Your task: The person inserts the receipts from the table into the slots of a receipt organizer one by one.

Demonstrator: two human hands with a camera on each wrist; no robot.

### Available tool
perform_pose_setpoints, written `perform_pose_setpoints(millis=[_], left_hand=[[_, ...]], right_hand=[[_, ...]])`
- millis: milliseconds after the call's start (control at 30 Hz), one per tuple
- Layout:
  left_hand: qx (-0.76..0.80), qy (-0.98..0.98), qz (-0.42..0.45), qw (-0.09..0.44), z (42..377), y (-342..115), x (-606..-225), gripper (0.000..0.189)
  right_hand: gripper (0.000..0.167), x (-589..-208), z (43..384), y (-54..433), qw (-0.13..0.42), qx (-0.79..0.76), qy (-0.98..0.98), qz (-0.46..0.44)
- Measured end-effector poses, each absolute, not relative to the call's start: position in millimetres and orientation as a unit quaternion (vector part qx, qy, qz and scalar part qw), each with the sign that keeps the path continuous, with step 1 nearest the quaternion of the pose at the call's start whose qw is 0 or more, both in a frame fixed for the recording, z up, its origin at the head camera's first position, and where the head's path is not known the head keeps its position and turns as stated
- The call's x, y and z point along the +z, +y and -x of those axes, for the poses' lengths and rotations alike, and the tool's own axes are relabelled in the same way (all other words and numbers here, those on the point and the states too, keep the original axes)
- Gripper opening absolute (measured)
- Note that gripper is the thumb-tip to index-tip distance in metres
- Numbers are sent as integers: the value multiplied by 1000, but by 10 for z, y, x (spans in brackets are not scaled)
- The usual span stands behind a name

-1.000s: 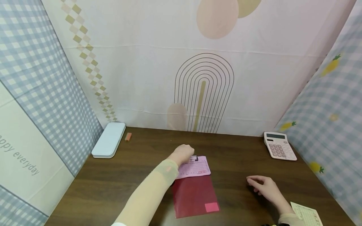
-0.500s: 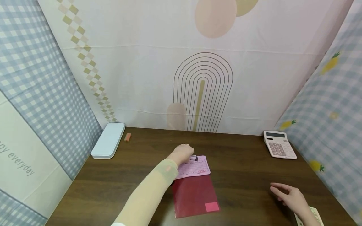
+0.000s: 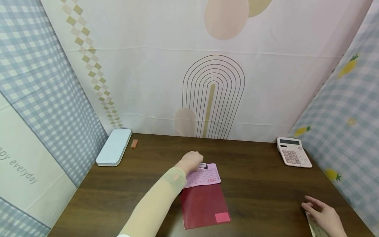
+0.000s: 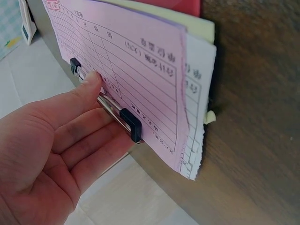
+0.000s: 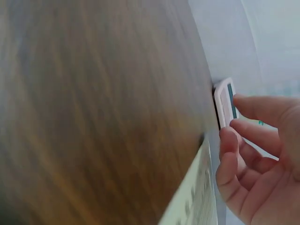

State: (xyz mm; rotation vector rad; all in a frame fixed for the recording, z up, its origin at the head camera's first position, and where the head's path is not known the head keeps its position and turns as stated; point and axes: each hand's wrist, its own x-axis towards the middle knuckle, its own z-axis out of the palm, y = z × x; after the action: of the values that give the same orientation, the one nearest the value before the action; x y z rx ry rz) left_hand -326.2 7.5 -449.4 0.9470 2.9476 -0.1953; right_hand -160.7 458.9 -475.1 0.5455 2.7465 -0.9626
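A dark red clipboard (image 3: pixel 204 205) lies on the table in the head view, with a pink printed form (image 3: pixel 205 176) under its clip. My left hand (image 3: pixel 190 160) is at the clipboard's top. In the left wrist view the thumb and fingers pinch the wire clip (image 4: pixel 131 125) with black ends; white and pale yellow sheets show beneath the pink form. My right hand (image 3: pixel 325 219) hovers at the lower right, fingers loosely curved and holding nothing. Below it is a pale yellow slip (image 3: pixel 314 225), partly covered by the hand; in the right wrist view the slip's edge stands beside the fingers.
A calculator (image 3: pixel 293 152) stands at the back right of the wooden table (image 3: pixel 251 171). A pale blue case (image 3: pixel 113 147) and a small orange block (image 3: pixel 134 144) lie at the back left. Cloth walls (image 3: pixel 148 82) close off the back and sides.
My right hand has moved right and slightly toward the front, from bare table to over the yellow slip. The left hand and the clipboard stay in place.
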Motion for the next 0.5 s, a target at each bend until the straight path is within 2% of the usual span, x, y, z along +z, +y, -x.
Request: perform_pose_setpoints(millis=[300, 500], left_hand=[[-59, 950, -305, 19, 3253, 59, -4477, 18], [-59, 949, -308, 16, 3254, 54, -4474, 19]], right_hand=[[77, -4843, 1537, 4889, 113, -210, 961, -144], [83, -4851, 1518, 4971, 138, -181, 963, -141]])
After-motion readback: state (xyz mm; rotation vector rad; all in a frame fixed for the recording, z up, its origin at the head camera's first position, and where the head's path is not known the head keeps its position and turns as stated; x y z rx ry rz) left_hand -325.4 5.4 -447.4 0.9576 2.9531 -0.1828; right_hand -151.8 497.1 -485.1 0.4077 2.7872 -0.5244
